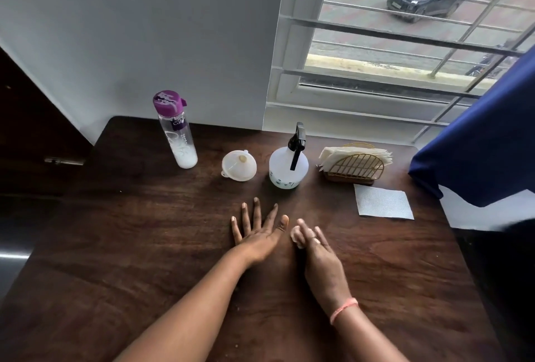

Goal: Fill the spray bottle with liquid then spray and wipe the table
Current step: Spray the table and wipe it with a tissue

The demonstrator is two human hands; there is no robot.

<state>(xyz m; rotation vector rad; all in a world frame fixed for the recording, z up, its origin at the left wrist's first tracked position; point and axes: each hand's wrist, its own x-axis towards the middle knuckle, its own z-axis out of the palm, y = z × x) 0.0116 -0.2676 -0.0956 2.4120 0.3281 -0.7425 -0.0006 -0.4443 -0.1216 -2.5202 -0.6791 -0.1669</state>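
L hand [257, 231] flat on tabletop [144, 246], fingers spread, holds nothing; R hand [317, 257] beside it, fingers relaxed, grip released | sprayer [288, 163] upright at back, centre; funnel [239, 165] just L of it; bottle [175, 130] far L; napkin [383, 201] flat R, before holder [356, 166]

One spray bottle [286, 166] stands on the one desk [144, 231]; one funnel [239, 165] just left of it; one purple-capped bottle [177, 133] further left; one napkin holder [355, 165] just right of it, with a stack of napkins too fine to count; one loose napkin [383, 202] right and nearer; two hands, left [257, 231] and right [317, 257], in front of it.
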